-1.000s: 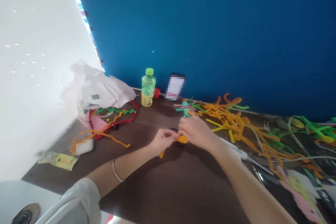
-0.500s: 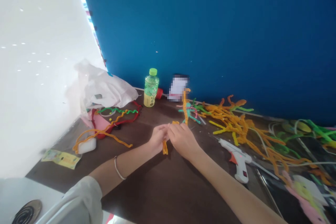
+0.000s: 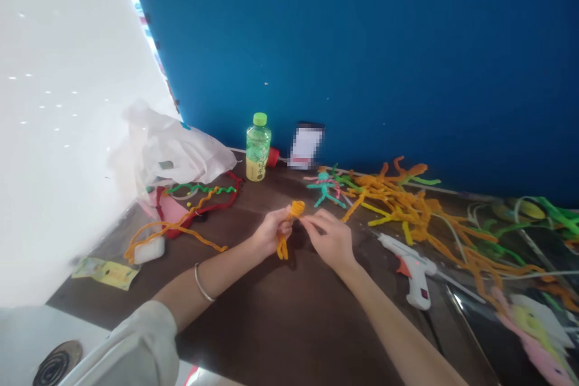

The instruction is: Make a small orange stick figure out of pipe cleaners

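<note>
My left hand (image 3: 270,232) is closed on an orange pipe cleaner (image 3: 289,223). Its upper end is curled into a loop above my fingers and its tail hangs below them. My right hand (image 3: 329,236) sits just to the right with thumb and fingers pinched at the loop. Both hands hover over the dark wooden table (image 3: 289,325). A silver bracelet circles my left wrist. A pile of orange pipe cleaners (image 3: 407,205) lies to the right of my hands.
A white glue gun (image 3: 414,268) lies right of my right hand. At the back stand a green-capped bottle (image 3: 257,148) and a small teal pipe-cleaner figure (image 3: 324,187). A white plastic bag (image 3: 176,154), red and green pipe cleaners and a white block (image 3: 149,250) lie left.
The long upright end of the orange pipe cleaner has been curled down into a loop at my fingertips. My right hand has shifted slightly to the right.
</note>
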A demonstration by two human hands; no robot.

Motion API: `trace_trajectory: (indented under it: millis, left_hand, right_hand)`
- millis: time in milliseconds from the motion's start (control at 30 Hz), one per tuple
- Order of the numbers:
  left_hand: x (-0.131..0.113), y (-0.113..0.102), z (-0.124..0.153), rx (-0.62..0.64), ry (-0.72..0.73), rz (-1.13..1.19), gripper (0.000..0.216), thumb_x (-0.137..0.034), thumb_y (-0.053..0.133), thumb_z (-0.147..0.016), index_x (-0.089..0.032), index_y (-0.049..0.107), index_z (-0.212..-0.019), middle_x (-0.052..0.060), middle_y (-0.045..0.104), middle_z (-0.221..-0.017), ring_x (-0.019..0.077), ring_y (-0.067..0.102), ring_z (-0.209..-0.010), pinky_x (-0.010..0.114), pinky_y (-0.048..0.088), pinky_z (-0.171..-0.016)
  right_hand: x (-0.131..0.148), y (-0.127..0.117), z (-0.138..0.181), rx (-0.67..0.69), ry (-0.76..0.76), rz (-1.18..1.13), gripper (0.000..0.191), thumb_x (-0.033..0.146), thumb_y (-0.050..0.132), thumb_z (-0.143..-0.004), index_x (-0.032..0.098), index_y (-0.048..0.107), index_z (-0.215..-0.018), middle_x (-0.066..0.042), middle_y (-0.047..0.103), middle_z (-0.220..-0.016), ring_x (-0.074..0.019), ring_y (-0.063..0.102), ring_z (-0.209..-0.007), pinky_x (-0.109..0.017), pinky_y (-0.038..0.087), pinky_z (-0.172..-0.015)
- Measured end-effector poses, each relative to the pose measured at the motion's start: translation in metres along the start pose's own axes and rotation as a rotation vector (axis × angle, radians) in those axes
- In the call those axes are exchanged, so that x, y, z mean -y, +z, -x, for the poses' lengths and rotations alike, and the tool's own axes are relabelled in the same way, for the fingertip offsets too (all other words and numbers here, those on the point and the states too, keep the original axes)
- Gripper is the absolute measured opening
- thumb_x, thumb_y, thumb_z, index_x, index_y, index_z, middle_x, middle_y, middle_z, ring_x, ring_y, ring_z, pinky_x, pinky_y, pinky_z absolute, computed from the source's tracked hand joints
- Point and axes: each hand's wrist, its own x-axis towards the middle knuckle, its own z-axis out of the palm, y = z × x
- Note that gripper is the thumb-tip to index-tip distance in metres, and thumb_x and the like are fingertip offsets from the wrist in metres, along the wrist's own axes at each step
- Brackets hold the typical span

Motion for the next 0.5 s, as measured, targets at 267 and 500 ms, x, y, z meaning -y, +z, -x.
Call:
trace_trajectory:
  millis: [267,500]
  left_hand:
    - [0.013,-0.001,0.001,-0.028,0.135,-0.122,0.031,-0.036,0.069,-0.063,-0.013,0.049,-0.07,-0.01,0.031,-0.046,-0.0004,0.022,-0.036,0.013,0.016,-0.036]
    - [0.014,-0.001,0.003,-0.044,0.09,-0.154,0.032,-0.033,0.075,-0.057,-0.01,0.058,-0.072,0.001,0.059,-0.059,0.0067,0.053,-0.052,0.019,0.042,-0.053]
  right_hand:
    - [0.008,0.014,0.006,-0.072,0.261,-0.348,0.017,0.032,0.058,-0.076,0.017,0.064,-0.079,-0.005,0.062,-0.076,-0.0162,0.059,-0.069,-0.027,0.048,-0.061]
    - [0.006,0.009,0.01,-0.068,0.49,-0.522,0.019,0.034,0.063,-0.07,0.015,0.065,-0.067,-0.002,0.06,-0.067,-0.0147,0.057,-0.064,-0.027,0.045,-0.061]
